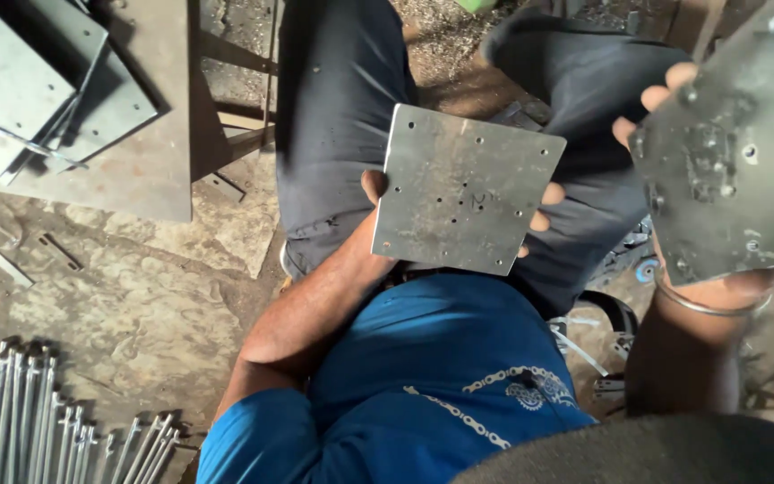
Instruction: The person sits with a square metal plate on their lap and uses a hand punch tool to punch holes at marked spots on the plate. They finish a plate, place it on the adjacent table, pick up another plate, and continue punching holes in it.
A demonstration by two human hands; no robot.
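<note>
My left hand [368, 204] holds a square, light grey metal plate [463, 188] with several small drilled holes, tilted above my lap. Its thumb sits on the plate's left edge, and fingertips show past the right edge. My right hand [657, 95], a metal bangle [702, 306] on its wrist, holds up a darker, dirtier metal plate [736, 161] with holes and bolts, close to the camera at the right. The two plates are apart. Below them are my blue shirt [423, 358] and dark trousers [333, 116].
A stack of grey metal plates [29, 90] lies on a flat metal sheet [150, 170] at the upper left. A bundle of long metal rods [20, 412] lies on the stone floor [136, 287] at the lower left. Small metal pieces [60, 251] are scattered nearby.
</note>
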